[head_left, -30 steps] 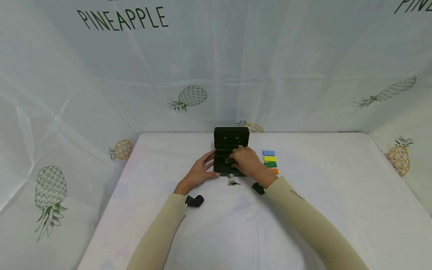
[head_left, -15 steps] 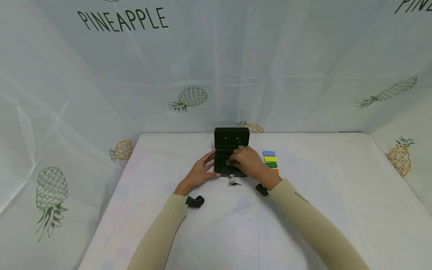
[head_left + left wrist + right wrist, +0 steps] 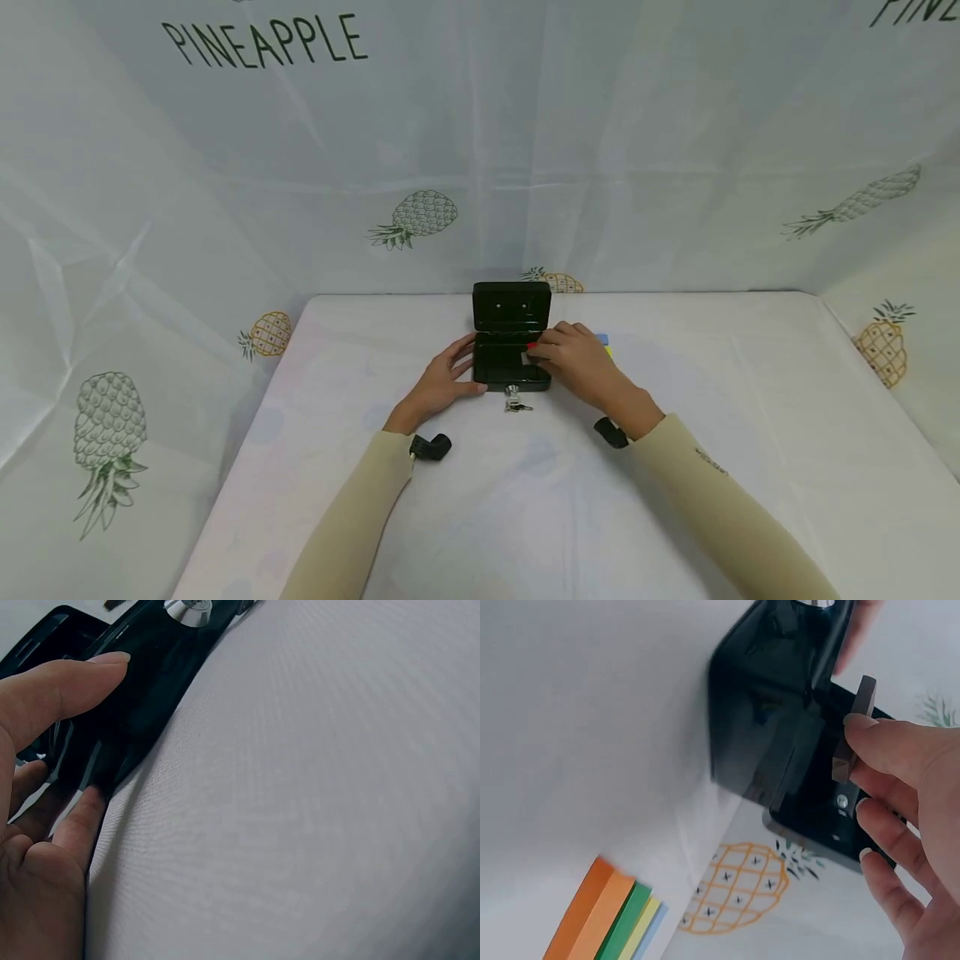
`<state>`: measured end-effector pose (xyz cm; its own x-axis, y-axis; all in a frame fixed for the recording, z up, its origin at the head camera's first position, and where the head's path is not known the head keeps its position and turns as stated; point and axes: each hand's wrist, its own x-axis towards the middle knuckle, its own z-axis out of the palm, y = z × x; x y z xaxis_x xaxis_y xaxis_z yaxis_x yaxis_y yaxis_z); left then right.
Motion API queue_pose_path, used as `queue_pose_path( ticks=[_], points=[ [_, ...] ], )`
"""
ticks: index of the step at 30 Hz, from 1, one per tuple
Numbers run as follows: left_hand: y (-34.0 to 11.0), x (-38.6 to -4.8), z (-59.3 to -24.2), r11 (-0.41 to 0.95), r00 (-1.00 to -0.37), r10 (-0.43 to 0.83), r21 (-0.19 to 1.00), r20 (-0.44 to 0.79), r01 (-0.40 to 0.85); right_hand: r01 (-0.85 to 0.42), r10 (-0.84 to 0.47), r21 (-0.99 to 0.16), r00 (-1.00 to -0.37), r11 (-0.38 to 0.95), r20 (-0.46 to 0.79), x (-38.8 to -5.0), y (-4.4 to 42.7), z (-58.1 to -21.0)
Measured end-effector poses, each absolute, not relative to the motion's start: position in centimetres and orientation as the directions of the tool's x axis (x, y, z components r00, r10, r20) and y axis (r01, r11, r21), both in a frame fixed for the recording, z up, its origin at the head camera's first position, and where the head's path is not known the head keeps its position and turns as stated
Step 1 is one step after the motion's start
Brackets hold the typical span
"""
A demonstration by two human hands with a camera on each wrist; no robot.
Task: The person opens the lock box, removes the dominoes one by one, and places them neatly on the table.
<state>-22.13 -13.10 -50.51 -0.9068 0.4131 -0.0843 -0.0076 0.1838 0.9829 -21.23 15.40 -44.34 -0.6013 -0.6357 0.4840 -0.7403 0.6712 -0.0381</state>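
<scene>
A black cash box (image 3: pixel 512 377) stands on the white table with its lid (image 3: pixel 512 307) raised. Keys (image 3: pixel 517 407) hang from the lock at its front. My left hand (image 3: pixel 437 390) spans the box's left end, fingers fairly straight against the side. In the left wrist view its thumb (image 3: pixel 90 682) lies at the front face. Above the box's right side, my right hand (image 3: pixel 581 362) pinches a thin block (image 3: pixel 855 731) between thumb and fingers. The block looks brownish grey in the right wrist view; a red spot (image 3: pixel 531 345) shows at the fingertips in the head view.
Right of the box lies a row of flat coloured blocks: orange (image 3: pixel 585 911), green (image 3: pixel 624 919), yellow (image 3: pixel 640 928) and blue (image 3: pixel 651 930). My right hand covers most of them in the head view. A pineapple-print curtain (image 3: pixel 510 167) hangs behind the table.
My right hand has risen out of the box and shifted right with the block pinched in it, now covering most of the coloured row. The left hand has stayed in place.
</scene>
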Motion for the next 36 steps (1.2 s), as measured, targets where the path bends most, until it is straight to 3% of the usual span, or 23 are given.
queue_pose_path(
  ticks=[16, 27, 36],
  points=[
    [-13.4, -22.1, -50.6, 0.190, -0.911, 0.405, 0.982, -0.083, -0.005, -0.707, -0.595, -0.034, -0.619, 0.706, 0.513, -18.7, 19.3, -45.4],
    [-13.3, -22.1, -50.6, 0.207, -0.910, 0.405, 0.978, -0.090, -0.005, -0.638, -0.539, -0.108, -0.719, 0.763, 0.439, -17.1, 21.9, -46.6],
    [-13.2, -22.2, -50.6, 0.210, -0.906, 0.417, 0.977, -0.068, 0.024, -0.613, -0.533, -0.114, -0.752, 0.782, 0.388, -16.5, 23.5, -47.0]
  ],
)
